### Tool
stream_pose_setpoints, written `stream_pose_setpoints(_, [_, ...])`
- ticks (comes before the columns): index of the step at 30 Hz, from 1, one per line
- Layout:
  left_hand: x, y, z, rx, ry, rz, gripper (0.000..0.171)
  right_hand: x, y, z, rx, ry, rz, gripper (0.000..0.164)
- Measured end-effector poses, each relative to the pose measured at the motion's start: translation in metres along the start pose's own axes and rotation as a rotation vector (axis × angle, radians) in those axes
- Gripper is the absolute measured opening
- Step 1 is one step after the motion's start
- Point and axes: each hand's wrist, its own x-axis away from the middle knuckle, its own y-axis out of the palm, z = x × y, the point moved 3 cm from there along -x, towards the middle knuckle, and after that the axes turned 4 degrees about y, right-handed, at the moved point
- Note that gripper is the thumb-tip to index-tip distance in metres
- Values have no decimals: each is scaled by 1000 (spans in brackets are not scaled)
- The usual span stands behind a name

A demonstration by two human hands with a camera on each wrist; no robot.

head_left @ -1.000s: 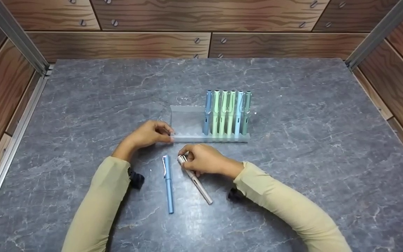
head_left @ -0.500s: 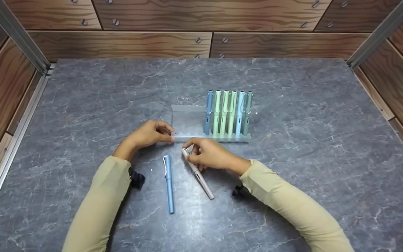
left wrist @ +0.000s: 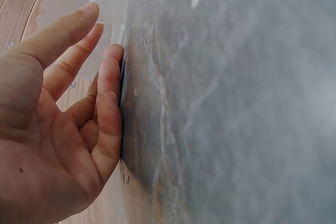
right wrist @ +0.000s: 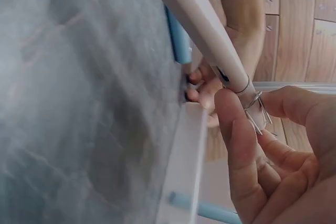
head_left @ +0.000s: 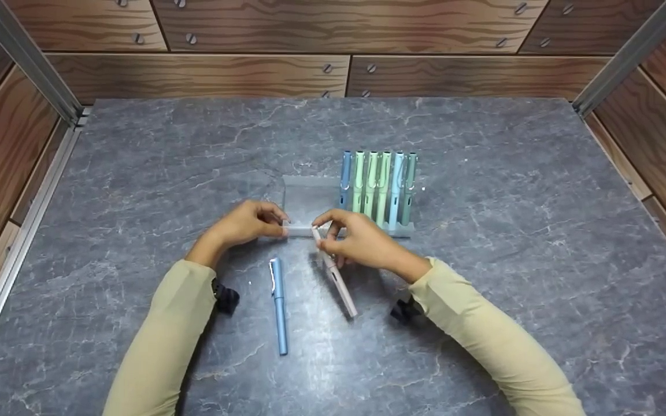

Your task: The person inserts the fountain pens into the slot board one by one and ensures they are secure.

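Observation:
My right hand (head_left: pixel 365 240) pinches a pale pink pen (head_left: pixel 341 292) near its capped end. The pen slants across the front lip of a clear pen stand (head_left: pixel 310 196), its other end pointing toward me, raised off the table. In the right wrist view, thumb and fingers close round the pen (right wrist: pixel 202 22) by its wire clip. My left hand (head_left: pixel 243 225) grips the stand's left front corner between thumb and fingers. Its lower fingers lie along the tabletop in the left wrist view. A metallic blue pen (head_left: pixel 279 306) lies flat between my forearms.
Several pens lean side by side in the stand's right part: a dark blue pen (head_left: pixel 345 176), light green pens (head_left: pixel 372 173), a light blue pen (head_left: pixel 396 179) and a dark green pen (head_left: pixel 410 185). Wood-patterned walls (head_left: pixel 194 75) enclose the grey marbled table (head_left: pixel 512 173).
My right hand has lifted the pale pink pen from the table and carried it forward and slightly right, up to the stand's front lip. My left hand stays at the stand's corner.

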Motion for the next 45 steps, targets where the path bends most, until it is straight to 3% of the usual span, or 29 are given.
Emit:
stream_pose_setpoints(10, [0,0,-1,-4,6,-3,26,4,-22,-10,-45,-88,127,36])
stream_pose_setpoints(28, [1,0,0,13,-11,-18,24,-1,-52,-23,-6,-199,350,29])
stream_pose_setpoints(35, [2,1,1,20,-22,-17,23,-3,-59,-27,42,-199,406,29])
stream_pose_setpoints(45, [1,0,1,-1,-15,-11,23,-6,-61,-37,210,-254,543,29])
